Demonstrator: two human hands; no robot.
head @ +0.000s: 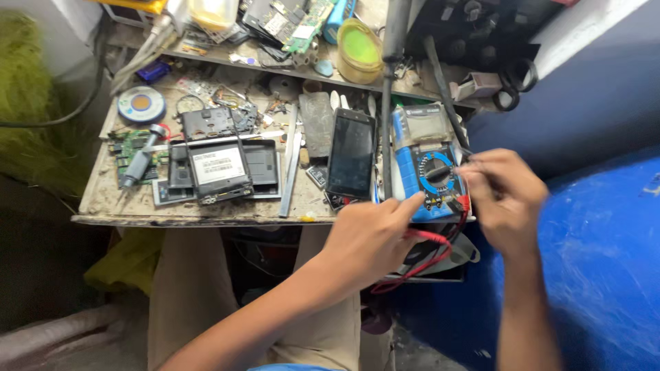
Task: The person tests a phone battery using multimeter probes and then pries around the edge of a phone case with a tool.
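Note:
A blue multimeter [427, 161] with a grey screen and a black dial lies at the right end of a worn workbench [103, 206]. My left hand [371, 237] rests at its lower edge, fingers curled over a red probe lead [426, 237], forefinger pointing at the meter's sockets. My right hand [505, 196] hovers just right of the meter, fingertips pinching a thin black lead near the dial; the red plug [465, 203] sits below them. A black phone [351, 152] lies face up left of the meter.
An opened phone with its back panel [220, 168] lies mid-bench, beside circuit boards, a screwdriver [141, 158], a solder reel [141, 104] and metal strips. A cluttered shelf behind holds a yellow tub [359, 49]. Blue surface [605, 240] at right.

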